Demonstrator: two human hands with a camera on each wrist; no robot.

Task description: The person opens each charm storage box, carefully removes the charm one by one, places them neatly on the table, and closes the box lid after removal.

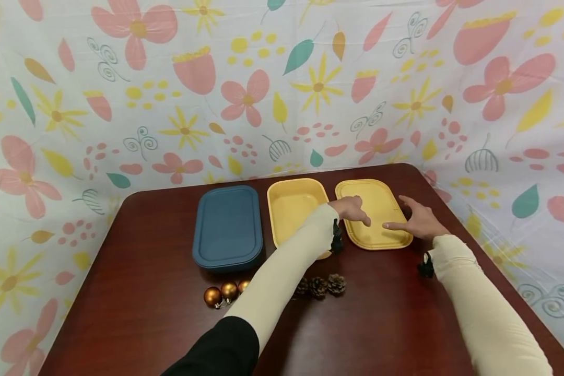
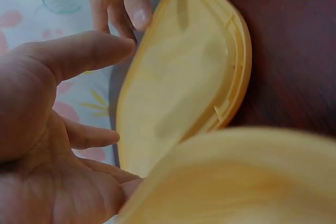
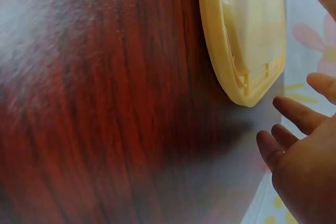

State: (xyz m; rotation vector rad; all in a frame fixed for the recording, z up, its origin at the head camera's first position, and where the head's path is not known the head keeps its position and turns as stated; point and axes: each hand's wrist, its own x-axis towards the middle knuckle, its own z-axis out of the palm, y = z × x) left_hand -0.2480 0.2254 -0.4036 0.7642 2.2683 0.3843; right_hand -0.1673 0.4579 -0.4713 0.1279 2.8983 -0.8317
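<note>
A yellow lid (image 1: 373,209) lies on the table at the right, its rimmed inner side facing up. Over its left edge hovers my left hand (image 1: 351,209), fingers spread and holding nothing. My right hand (image 1: 420,219) is at the lid's right edge, thumb and fingers apart; in the right wrist view a gap shows between those fingers and the lid (image 3: 257,30). To the left of the lid stands an open yellow box (image 1: 291,209), partly covered by my left forearm. In the left wrist view the box's rim (image 2: 247,140) is close below the lid.
A blue box with its lid on (image 1: 227,224) stands left of the yellow box. Several copper-coloured baubles (image 1: 229,291) and pine cones (image 1: 318,286) lie nearer me, some behind my left sleeve. The dark wooden table (image 1: 136,292) meets a floral cloth (image 1: 244,104) behind.
</note>
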